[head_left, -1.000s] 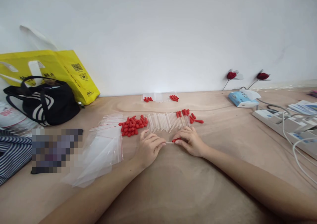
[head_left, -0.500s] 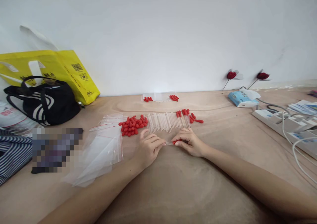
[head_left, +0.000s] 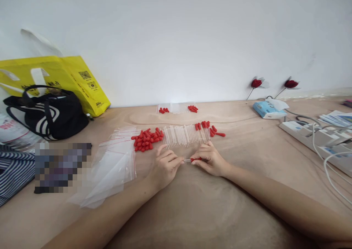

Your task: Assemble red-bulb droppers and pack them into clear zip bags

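My left hand pinches one end of a thin clear tube. At the tube's other end, my right hand grips a red rubber bulb, mostly covered by its fingers. Just beyond the hands lies a row of clear tubes, a few at its right end topped with red bulbs. A pile of loose red bulbs lies left of the row. Further left, clear zip bags overlap near my left forearm.
Near the wall lie small bags with red bulbs. Yellow and black bags stand at the left. At the right are a tissue pack, a power strip with cables, papers and two red artificial flowers.
My right fingers have shifted slightly left along the red bulb and cover more of it. My left hand stays nearly in place on the tube.
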The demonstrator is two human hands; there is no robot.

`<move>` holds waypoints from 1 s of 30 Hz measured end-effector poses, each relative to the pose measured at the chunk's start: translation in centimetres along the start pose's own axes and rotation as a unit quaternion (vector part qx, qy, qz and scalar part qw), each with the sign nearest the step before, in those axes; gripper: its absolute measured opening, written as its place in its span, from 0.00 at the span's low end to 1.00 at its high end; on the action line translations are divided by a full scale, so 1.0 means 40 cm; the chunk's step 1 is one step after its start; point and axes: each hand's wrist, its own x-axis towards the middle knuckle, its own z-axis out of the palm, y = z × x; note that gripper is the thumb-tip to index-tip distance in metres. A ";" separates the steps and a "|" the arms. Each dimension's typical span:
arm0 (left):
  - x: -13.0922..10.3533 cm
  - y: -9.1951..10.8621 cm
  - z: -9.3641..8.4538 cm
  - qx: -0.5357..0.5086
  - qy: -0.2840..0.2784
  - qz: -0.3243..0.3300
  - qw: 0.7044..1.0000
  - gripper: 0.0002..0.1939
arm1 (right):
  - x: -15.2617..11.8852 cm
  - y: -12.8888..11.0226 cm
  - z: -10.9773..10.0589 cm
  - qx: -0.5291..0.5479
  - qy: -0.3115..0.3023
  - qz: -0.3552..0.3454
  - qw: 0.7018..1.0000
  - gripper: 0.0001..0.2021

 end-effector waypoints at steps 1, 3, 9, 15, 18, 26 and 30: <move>0.000 0.001 -0.001 0.005 -0.001 0.004 1.000 0.09 | -0.001 0.000 0.001 -0.005 0.001 -0.004 1.000 0.09; -0.001 0.004 -0.002 0.014 0.000 0.011 1.000 0.09 | -0.002 0.001 0.002 -0.016 0.000 -0.013 1.000 0.10; -0.001 0.008 0.001 0.032 0.000 0.026 0.999 0.09 | -0.004 0.001 0.009 -0.001 0.007 -0.035 0.999 0.09; -0.004 0.006 0.007 0.034 0.009 0.032 0.999 0.08 | 0.004 -0.002 0.018 0.011 0.024 -0.042 0.999 0.08; -0.005 0.007 0.008 0.028 0.016 0.026 0.999 0.08 | 0.007 -0.006 0.019 0.011 0.026 -0.037 0.999 0.07; 0.000 0.014 0.006 0.013 0.019 0.013 1.000 0.09 | 0.012 -0.008 0.019 0.013 0.009 -0.040 0.999 0.08; 0.000 0.013 0.008 -0.003 0.021 -0.002 1.000 0.09 | 0.013 -0.008 0.014 0.031 0.007 -0.026 0.999 0.08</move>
